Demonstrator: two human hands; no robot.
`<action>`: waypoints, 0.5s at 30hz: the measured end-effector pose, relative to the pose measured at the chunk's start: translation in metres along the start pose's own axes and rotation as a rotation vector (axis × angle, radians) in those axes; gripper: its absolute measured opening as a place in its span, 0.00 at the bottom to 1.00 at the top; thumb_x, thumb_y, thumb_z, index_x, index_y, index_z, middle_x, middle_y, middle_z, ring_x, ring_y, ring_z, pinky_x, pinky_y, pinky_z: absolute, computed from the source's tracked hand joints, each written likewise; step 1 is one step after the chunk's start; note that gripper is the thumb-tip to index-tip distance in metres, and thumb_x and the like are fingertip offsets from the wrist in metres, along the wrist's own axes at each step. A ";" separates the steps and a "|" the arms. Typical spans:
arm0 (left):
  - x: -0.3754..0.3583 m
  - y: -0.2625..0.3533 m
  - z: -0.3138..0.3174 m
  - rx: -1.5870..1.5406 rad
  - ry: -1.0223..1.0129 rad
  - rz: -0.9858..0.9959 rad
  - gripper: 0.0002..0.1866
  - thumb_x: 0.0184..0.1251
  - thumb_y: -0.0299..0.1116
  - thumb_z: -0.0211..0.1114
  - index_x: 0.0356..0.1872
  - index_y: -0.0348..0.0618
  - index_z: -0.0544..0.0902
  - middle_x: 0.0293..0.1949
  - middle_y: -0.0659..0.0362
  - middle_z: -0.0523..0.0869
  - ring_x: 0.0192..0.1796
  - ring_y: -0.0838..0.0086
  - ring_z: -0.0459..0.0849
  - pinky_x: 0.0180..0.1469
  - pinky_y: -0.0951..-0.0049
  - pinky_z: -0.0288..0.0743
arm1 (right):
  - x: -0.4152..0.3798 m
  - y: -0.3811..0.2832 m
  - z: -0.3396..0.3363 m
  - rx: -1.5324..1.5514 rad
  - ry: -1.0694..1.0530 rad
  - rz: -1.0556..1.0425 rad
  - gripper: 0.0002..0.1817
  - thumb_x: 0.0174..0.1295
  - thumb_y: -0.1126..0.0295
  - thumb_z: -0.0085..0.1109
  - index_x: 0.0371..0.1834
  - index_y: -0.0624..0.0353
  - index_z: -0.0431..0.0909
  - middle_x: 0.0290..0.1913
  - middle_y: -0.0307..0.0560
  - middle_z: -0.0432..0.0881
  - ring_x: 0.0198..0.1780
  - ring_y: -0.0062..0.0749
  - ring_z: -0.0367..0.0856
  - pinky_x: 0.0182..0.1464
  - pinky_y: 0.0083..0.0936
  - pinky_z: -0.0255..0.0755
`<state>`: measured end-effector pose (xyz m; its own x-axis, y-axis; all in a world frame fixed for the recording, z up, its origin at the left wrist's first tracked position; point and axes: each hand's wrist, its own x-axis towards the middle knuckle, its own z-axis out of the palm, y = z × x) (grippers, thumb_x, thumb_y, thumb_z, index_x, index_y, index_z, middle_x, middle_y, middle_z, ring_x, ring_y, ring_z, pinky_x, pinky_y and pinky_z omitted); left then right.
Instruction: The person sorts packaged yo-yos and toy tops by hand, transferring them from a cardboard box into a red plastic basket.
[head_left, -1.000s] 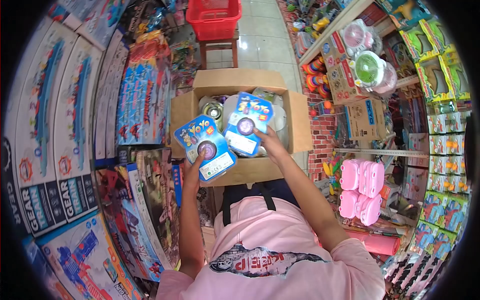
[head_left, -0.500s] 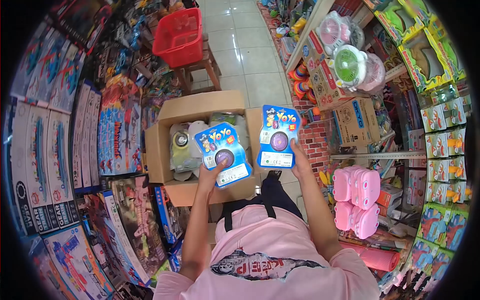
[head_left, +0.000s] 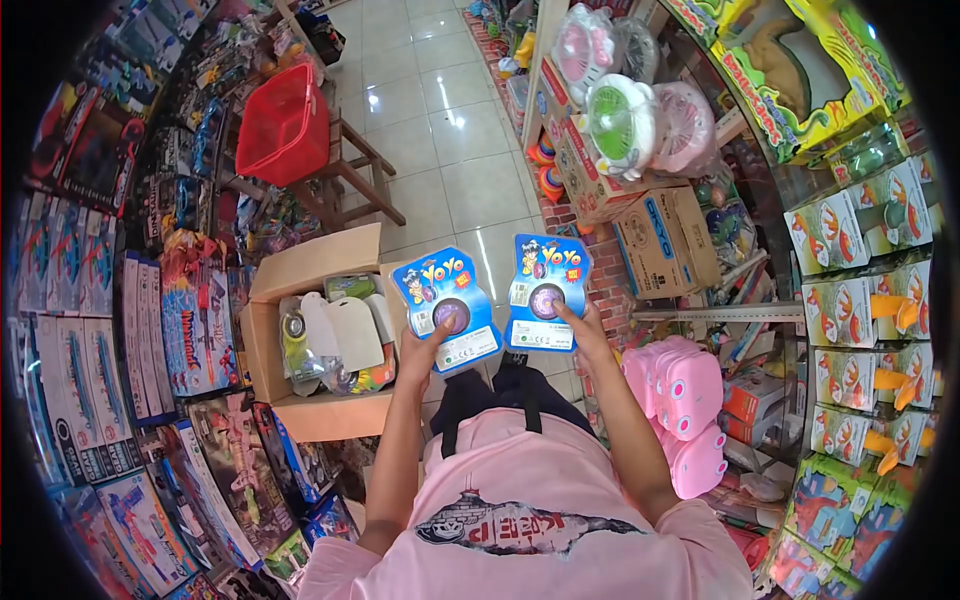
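My left hand (head_left: pixel 424 347) grips a blue carded yo-yo pack (head_left: pixel 470 325) by its lower left edge, thumb over the purple yo-yo. In my right hand (head_left: pixel 586 330) is a second yo-yo pack (head_left: pixel 530 328), held at its lower right side with the thumb on the front. Both packs face me, side by side and nearly upright, their inner edges close together. Left of them stands an open cardboard box (head_left: pixel 325 418) with bagged toys and white cards inside.
A red basket (head_left: pixel 285 125) rests on a wooden stool (head_left: pixel 345 185) ahead. Shelves of boxed toys line the left. On the right are fans (head_left: pixel 618 125), a brown carton (head_left: pixel 662 245), pink cases (head_left: pixel 680 390) and hanging toy packs (head_left: pixel 845 310). A tiled aisle (head_left: pixel 440 130) runs between.
The view has turned right and the box now sits further left. My right hand has brought its pack lower and closer to the left one, with its thumb moved onto the front.
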<state>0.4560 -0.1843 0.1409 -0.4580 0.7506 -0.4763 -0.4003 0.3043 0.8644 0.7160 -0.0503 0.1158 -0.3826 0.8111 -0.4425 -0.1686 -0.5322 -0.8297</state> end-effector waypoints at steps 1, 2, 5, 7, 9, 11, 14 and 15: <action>0.002 0.003 0.007 0.015 -0.027 -0.014 0.24 0.63 0.34 0.73 0.58 0.36 0.77 0.48 0.56 0.87 0.48 0.73 0.86 0.52 0.71 0.80 | 0.003 -0.003 -0.006 0.009 0.014 0.007 0.21 0.62 0.68 0.69 0.57 0.62 0.76 0.49 0.44 0.85 0.49 0.25 0.84 0.53 0.26 0.77; 0.004 0.005 0.013 0.031 -0.051 0.024 0.23 0.64 0.34 0.72 0.58 0.36 0.77 0.48 0.56 0.87 0.48 0.73 0.86 0.52 0.71 0.80 | 0.006 -0.006 -0.010 0.016 0.007 -0.034 0.22 0.62 0.69 0.69 0.58 0.61 0.75 0.51 0.43 0.84 0.50 0.25 0.83 0.54 0.25 0.76; 0.019 0.002 0.023 0.069 -0.086 0.033 0.22 0.65 0.34 0.72 0.56 0.36 0.77 0.48 0.55 0.87 0.47 0.73 0.86 0.52 0.70 0.80 | 0.020 -0.004 -0.026 0.012 0.002 -0.118 0.23 0.63 0.69 0.69 0.60 0.61 0.75 0.52 0.43 0.84 0.51 0.24 0.83 0.55 0.25 0.75; 0.029 0.006 0.033 0.057 -0.088 0.020 0.22 0.65 0.35 0.72 0.56 0.36 0.77 0.48 0.55 0.87 0.47 0.73 0.86 0.51 0.70 0.80 | 0.022 -0.018 -0.028 0.002 0.002 -0.086 0.23 0.63 0.68 0.69 0.60 0.62 0.75 0.52 0.43 0.84 0.51 0.24 0.82 0.56 0.25 0.74; 0.039 0.010 0.042 0.039 -0.085 -0.002 0.22 0.65 0.35 0.72 0.56 0.37 0.77 0.49 0.55 0.86 0.47 0.73 0.86 0.51 0.70 0.81 | 0.025 -0.036 -0.023 0.012 -0.002 -0.050 0.22 0.63 0.66 0.69 0.58 0.63 0.76 0.50 0.43 0.84 0.50 0.24 0.83 0.54 0.25 0.75; 0.050 0.017 0.052 0.049 -0.096 0.037 0.24 0.64 0.39 0.73 0.55 0.35 0.79 0.47 0.54 0.87 0.46 0.73 0.86 0.50 0.71 0.80 | 0.033 -0.047 -0.021 -0.002 0.015 -0.009 0.22 0.63 0.66 0.69 0.57 0.64 0.77 0.49 0.44 0.85 0.48 0.24 0.84 0.52 0.25 0.77; 0.073 0.023 0.060 0.036 -0.085 -0.008 0.24 0.63 0.38 0.73 0.55 0.35 0.79 0.47 0.54 0.87 0.46 0.72 0.87 0.50 0.71 0.80 | 0.059 -0.055 -0.022 -0.034 0.028 0.048 0.21 0.63 0.67 0.68 0.57 0.63 0.77 0.49 0.44 0.85 0.48 0.24 0.84 0.51 0.25 0.77; 0.083 0.025 0.061 0.034 -0.071 -0.032 0.24 0.63 0.38 0.73 0.55 0.35 0.79 0.47 0.54 0.87 0.46 0.72 0.87 0.50 0.71 0.80 | 0.069 -0.059 -0.019 -0.043 0.028 0.058 0.21 0.63 0.67 0.68 0.57 0.63 0.77 0.49 0.44 0.85 0.48 0.24 0.84 0.51 0.25 0.77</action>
<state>0.4564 -0.0784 0.1327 -0.3878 0.7794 -0.4921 -0.3863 0.3473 0.8545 0.7175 0.0416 0.1281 -0.3644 0.7862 -0.4990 -0.1080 -0.5679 -0.8160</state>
